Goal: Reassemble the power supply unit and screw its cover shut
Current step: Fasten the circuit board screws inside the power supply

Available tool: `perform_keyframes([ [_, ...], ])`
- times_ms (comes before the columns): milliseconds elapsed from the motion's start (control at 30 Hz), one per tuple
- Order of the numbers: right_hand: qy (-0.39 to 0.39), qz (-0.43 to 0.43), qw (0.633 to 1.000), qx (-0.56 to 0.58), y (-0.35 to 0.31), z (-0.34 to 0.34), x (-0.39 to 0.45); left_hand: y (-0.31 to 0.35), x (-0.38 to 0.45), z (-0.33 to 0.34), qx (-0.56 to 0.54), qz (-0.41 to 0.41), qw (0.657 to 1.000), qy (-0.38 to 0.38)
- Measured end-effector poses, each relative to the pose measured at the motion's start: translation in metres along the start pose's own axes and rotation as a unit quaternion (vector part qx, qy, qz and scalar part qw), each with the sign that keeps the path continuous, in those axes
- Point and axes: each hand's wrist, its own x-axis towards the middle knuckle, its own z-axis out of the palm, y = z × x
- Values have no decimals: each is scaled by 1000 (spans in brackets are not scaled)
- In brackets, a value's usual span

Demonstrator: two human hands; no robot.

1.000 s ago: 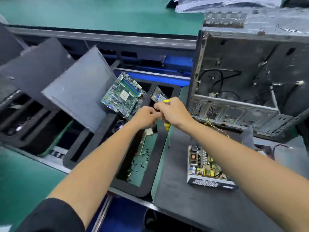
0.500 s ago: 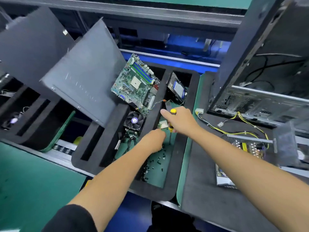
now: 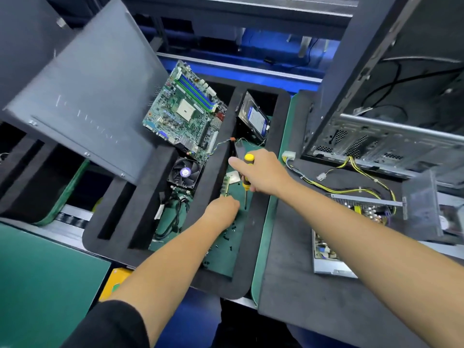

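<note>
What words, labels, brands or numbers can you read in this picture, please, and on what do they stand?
None can be read.
Hard drive: blue and white label, print too small.
Grey panel: faint pale marks, blurred.
Fan: round hub sticker, illegible.
Motherboard: markings too small.
Power supply unit: board print blurred.

Black foam tray [image 3: 251, 280] sits left of the dark work mat [image 3: 301, 285]; its right compartment holds small black screws [image 3: 227, 238], with the blue-labelled hard drive [image 3: 253, 119] at the far end. Green motherboard [image 3: 185, 109] leans in the middle compartment behind the black cooler fan [image 3: 185, 172]. Open metal power supply unit [image 3: 351, 237] lies on the mat, in front of the grey computer case [image 3: 386, 96].
</note>
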Motion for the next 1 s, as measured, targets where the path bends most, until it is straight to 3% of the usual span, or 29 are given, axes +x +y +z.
perform_keyframes([
  [233,-14,-1,1000,-8,4,1,-3,0,0,0,-58,-28,998,10],
  [333,-12,2,1000,-3,3,-1,-5,-2,-2,-4,-82,3,997,5],
  [800,-7,6,999,41,5,-13,-11,-2,-6,2,-42,63,997,-8],
  [900,6,8,999,46,1,-19,-14,-2,-8,-5,-118,41,992,-3],
  [1000,28,-3,998,55,-8,-32,-19,-8,-12,-25,-293,13,956,24],
])
